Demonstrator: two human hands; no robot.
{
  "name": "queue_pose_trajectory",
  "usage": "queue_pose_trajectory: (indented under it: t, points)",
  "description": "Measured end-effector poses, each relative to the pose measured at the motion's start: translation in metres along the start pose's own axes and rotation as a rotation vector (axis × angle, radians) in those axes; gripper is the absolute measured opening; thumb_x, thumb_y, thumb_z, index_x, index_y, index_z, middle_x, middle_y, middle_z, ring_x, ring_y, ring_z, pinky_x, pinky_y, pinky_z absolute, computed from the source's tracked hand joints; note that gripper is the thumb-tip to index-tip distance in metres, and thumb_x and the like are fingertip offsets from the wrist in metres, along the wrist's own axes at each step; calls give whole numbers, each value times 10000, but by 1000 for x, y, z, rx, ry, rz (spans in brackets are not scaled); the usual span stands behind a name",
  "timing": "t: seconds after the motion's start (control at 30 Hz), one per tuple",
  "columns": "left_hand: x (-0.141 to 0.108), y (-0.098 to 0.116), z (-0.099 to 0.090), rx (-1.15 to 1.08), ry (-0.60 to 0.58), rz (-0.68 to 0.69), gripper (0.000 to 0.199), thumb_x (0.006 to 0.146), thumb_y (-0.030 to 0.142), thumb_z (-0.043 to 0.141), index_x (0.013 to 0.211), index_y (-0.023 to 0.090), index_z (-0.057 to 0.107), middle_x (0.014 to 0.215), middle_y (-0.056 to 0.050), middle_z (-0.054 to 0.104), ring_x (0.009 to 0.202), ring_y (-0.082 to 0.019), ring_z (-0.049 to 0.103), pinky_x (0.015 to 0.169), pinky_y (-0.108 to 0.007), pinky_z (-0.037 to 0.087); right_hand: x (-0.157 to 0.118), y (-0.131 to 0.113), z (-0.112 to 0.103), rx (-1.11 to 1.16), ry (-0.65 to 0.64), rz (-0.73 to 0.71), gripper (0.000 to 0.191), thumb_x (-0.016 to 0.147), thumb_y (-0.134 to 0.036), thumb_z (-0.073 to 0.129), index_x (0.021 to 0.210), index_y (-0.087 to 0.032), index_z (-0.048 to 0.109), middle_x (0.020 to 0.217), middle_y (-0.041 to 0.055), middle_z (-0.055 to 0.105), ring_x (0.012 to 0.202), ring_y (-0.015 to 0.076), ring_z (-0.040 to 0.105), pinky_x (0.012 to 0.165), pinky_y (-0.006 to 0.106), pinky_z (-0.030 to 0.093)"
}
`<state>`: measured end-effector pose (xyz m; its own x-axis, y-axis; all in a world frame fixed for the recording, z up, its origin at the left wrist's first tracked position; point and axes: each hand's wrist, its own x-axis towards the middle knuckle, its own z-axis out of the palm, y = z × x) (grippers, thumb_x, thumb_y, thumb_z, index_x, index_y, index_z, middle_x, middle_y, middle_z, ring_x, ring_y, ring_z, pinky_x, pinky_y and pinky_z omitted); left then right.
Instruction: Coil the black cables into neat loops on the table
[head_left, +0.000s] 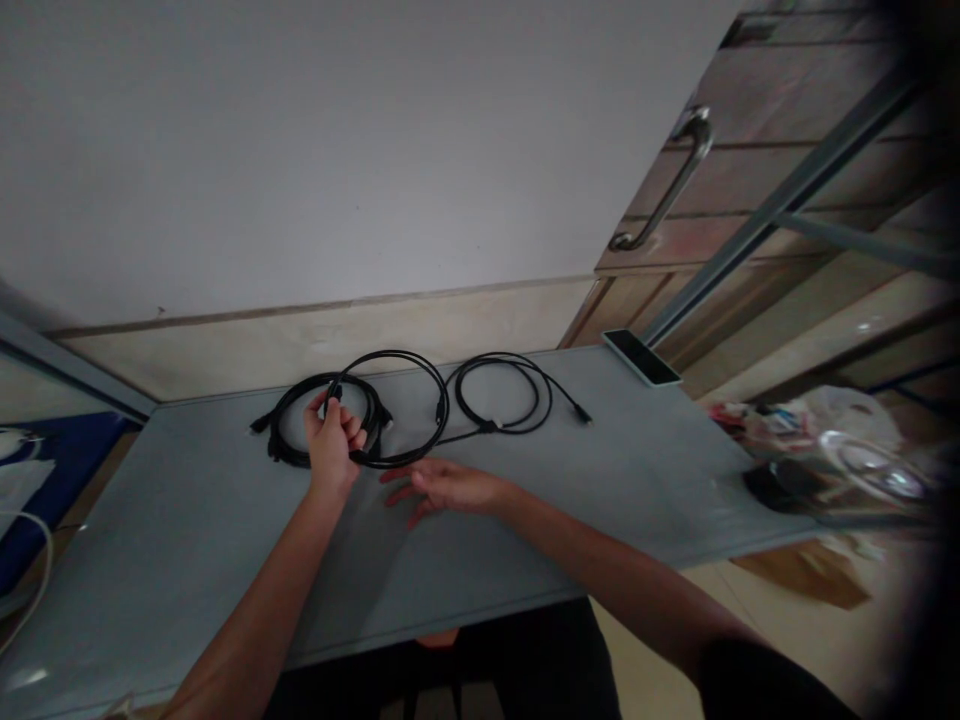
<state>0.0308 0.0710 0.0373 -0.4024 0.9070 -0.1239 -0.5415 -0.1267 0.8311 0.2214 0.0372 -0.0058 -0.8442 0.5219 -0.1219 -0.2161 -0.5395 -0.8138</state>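
My left hand (334, 440) is closed around a loosely coiled black cable (448, 405), raised a little over the table. Behind that hand, another black cable coil (281, 400) lies on the tabletop, a plug sticking out at its left. My right hand (442, 488) has its fingers apart just below the held loop; whether a fingertip touches the cable I cannot tell. To the right rests a third black coil (551, 400), its plug end (583, 414) pointing right. A strand runs between this coil and the held loop.
The grey table (637, 480) stands against a white wall (337, 150). A flat device with a dark screen (643, 358) lies at its back right corner. Cluttered bags (847, 420) sit beyond the right edge, and a blue surface (67, 470) is at the left.
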Motion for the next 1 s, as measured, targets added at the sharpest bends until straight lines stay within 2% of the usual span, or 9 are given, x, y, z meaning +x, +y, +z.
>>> queue_pose_trajectory:
  t: [0.17, 0.27, 0.37, 0.43, 0.53, 0.67, 0.77, 0.9, 1.0]
  points:
    - [6, 10, -3, -36, -34, -131, 249, 811, 237, 693, 916, 254, 468, 543, 115, 297, 349, -32, 232, 337, -152, 122, 8, -6, -3, 199, 358, -361, 370, 797, -456, 758, 1033, -215, 606, 1085, 72, 709, 1012, 218, 681, 855, 373, 538]
    - [5, 10, -1, -4, -69, -160, 266, 792, 249, 715, 934, 261, 490, 531, 118, 310, 345, -32, 232, 336, -150, 123, 7, -14, -8, 193, 394, -381, 341, 785, -445, 765, 935, -216, 561, 879, 35, 720, 914, 229, 708, 859, 407, 532]
    - [2, 7, 2, 28, -113, -159, 255, 774, 253, 734, 911, 242, 519, 503, 123, 316, 343, -30, 225, 334, -149, 143, 6, -17, -10, 121, 446, -357, 354, 785, -475, 755, 855, -230, 509, 560, -65, 570, 622, 178, 659, 747, 372, 541]
    - [3, 6, 2, 42, -159, -220, 207, 783, 261, 729, 834, 207, 535, 468, 123, 287, 335, -26, 207, 331, -153, 147, 6, -19, -14, 90, 533, -359, 368, 811, -506, 720, 782, -233, 475, 439, -116, 405, 434, 117, 504, 665, 327, 532]
    - [9, 11, -2, 53, -193, -338, 272, 820, 277, 696, 677, 180, 486, 418, 115, 263, 315, -21, 193, 326, -159, 145, 5, -26, -24, 103, 652, -380, 437, 825, -558, 678, 691, -236, 415, 411, -126, 304, 364, 80, 320, 533, 280, 485]
    - [21, 18, -12, 49, -199, -430, 343, 848, 260, 646, 601, 181, 421, 388, 110, 259, 297, -23, 212, 336, -173, 217, 3, -37, -41, 107, 710, -425, 482, 798, -573, 697, 652, -238, 382, 424, -120, 284, 365, 75, 283, 451, 259, 427]
    - [30, 22, -18, 57, -173, -424, 328, 841, 221, 630, 599, 181, 412, 390, 111, 274, 295, -24, 229, 342, -180, 251, 3, -40, -46, 71, 710, -404, 482, 779, -551, 721, 623, -235, 391, 419, -115, 304, 363, 78, 314, 481, 288, 472]
    - [36, 28, -21, 26, -84, -381, 343, 784, 143, 646, 593, 183, 364, 412, 116, 291, 297, -10, 220, 322, -170, 209, 4, -38, -45, 64, 711, -364, 465, 764, -473, 725, 534, -226, 405, 414, -68, 402, 397, 109, 430, 591, 368, 552]
    - [36, 31, -20, -14, -41, -329, 374, 744, 98, 657, 587, 187, 329, 422, 116, 286, 307, -3, 215, 318, -167, 183, 3, -38, -41, 85, 691, -381, 415, 741, -383, 743, 529, -216, 427, 444, -67, 415, 415, 105, 440, 591, 355, 544]
